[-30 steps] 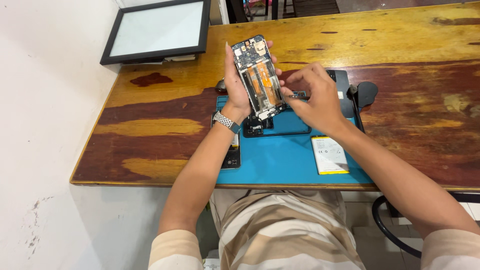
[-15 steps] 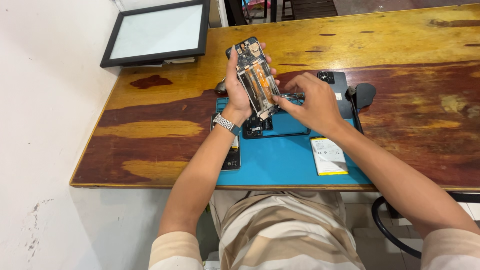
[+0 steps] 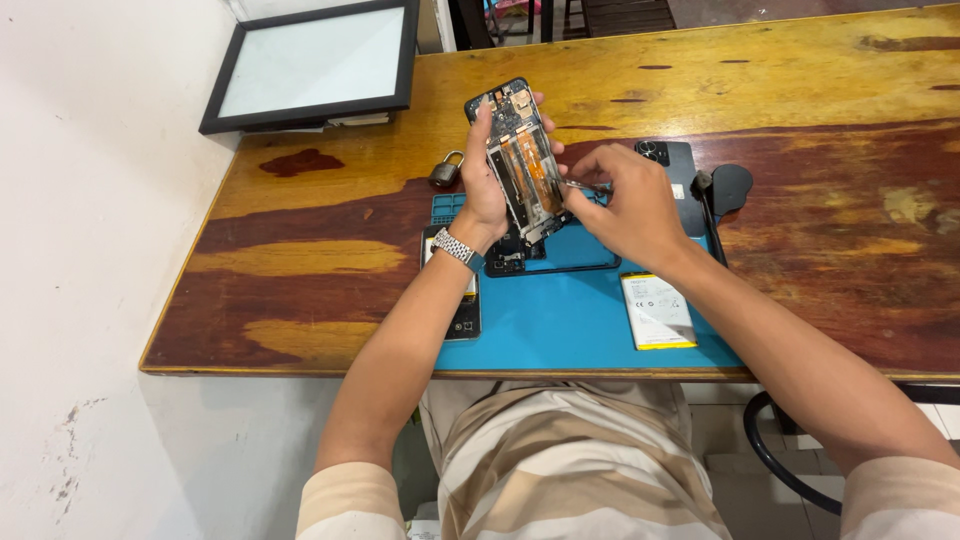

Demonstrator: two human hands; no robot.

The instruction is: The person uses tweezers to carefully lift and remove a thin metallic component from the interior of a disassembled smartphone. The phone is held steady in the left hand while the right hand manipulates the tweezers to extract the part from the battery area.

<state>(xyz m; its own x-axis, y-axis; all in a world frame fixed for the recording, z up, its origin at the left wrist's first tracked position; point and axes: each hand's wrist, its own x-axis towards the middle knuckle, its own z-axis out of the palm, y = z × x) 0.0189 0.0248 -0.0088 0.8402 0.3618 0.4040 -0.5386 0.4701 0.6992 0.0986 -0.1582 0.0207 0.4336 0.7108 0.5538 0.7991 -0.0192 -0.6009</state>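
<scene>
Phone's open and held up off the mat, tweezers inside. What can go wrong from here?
1. The left hand alone holds the opened black phone with orange flex cables tilted in the air; it could slip.
2. The right hand works thin metal tweezers at those internals; a slip might tear a cable.

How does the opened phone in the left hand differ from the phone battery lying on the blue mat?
The opened phone is held up, tilted, in the left hand; the battery lies flat on the blue mat, untouched. The phone is dark with exposed orange parts; the battery is white with a yellow edge. The phone is longer. Both are flat rectangles.
</scene>
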